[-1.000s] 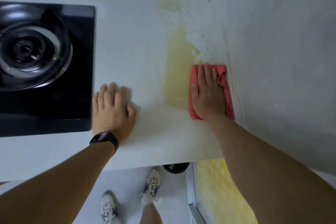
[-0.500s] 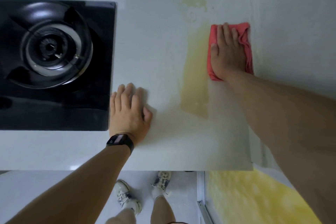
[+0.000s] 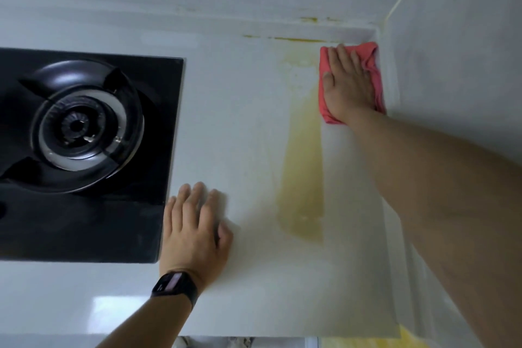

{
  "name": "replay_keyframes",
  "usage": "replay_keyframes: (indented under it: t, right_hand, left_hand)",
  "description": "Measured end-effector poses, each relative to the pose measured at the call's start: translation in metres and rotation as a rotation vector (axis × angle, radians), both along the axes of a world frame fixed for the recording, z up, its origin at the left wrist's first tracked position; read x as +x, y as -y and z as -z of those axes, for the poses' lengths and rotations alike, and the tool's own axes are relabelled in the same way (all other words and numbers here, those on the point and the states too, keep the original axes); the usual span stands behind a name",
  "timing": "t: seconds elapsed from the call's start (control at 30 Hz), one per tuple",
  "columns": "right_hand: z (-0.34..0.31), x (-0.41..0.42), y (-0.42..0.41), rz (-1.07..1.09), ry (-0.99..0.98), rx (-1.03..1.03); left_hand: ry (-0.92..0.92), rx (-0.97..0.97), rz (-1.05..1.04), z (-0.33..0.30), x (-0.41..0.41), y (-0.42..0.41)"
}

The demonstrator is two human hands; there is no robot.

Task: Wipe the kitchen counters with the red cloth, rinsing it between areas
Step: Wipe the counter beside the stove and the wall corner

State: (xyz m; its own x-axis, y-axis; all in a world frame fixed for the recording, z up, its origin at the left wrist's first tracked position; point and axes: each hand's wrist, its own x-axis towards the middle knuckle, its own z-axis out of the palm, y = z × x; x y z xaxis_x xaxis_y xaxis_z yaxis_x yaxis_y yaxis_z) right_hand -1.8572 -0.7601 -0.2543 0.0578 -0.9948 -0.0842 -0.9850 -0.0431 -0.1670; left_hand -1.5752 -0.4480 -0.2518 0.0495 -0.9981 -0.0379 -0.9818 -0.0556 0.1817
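since a second ago the right hand (image 3: 348, 87) has slid the red cloth (image 3: 324, 99) from mid-counter into the back corner, fingers flat and pressing it down. cloth now touches the side wall (image 3: 452, 79), just right of the yellow stain strip (image 3: 305, 172). left hand (image 3: 195, 232) lies open on the counter (image 3: 240, 110), beside the black stove (image 3: 84, 155). risk: a loaded cloth may smear the yellow residue across the wiped strip, and bunch up in the corner.
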Motion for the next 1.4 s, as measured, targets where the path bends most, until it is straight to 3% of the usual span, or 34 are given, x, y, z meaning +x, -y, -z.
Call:
replay_keyframes:
  t: [0.23, 0.67, 1.03, 1.4]
  right_hand:
    - [0.004, -0.004, 0.021, -0.018, 0.133, -0.148]
    - [0.016, 0.018, 0.031, 0.174, 0.241, -0.288]
    - [0.017, 0.047, 0.039, 0.049, 0.113, -0.272]
    - [0.020, 0.077, 0.040, -0.015, 0.112, -0.263]
  left_hand:
    - [0.000, -0.055, 0.000, 0.004, 0.000, 0.000]
    - [0.019, 0.013, 0.017, 0.006, 0.003, -0.001]
    - [0.038, 0.042, 0.022, 0.005, 0.003, -0.001]
    - [0.043, 0.022, 0.023, 0.004, 0.001, 0.000]
